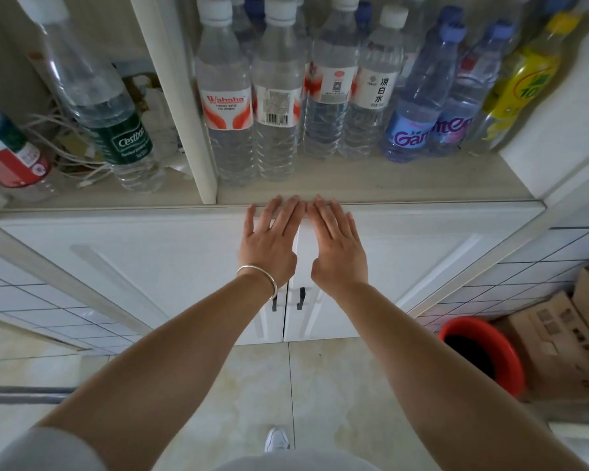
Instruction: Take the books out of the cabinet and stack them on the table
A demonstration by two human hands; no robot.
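We see both hands flat against the white cabinet [150,266] at the centre of the frame. The left hand [269,243] and the right hand [337,246] lie side by side, fingers straight and spread, their tips reaching the pale ledge above the two doors; each grip is fully open and has hold of nothing. A smooth silver bangle [262,275] circles the left wrist. Just below the wrists, two small dark handles [301,298] sit on either side of the seam between the closed, panelled doors. No books are visible; with the doors closed, we cannot tell what lies behind them.

Across the top of the frame, an open shelf [371,185] carries a row of clear ribbed plastic bottles [228,107] with white and blue caps and a yellow-labelled bottle [521,83] at upper right. At upper left a green-labelled bottle [116,130] leans among pale tangled cords. At lower right stand a round red bucket [490,351] and brown cardboard boxes [558,334] on glossy beige floor tiles [252,385].
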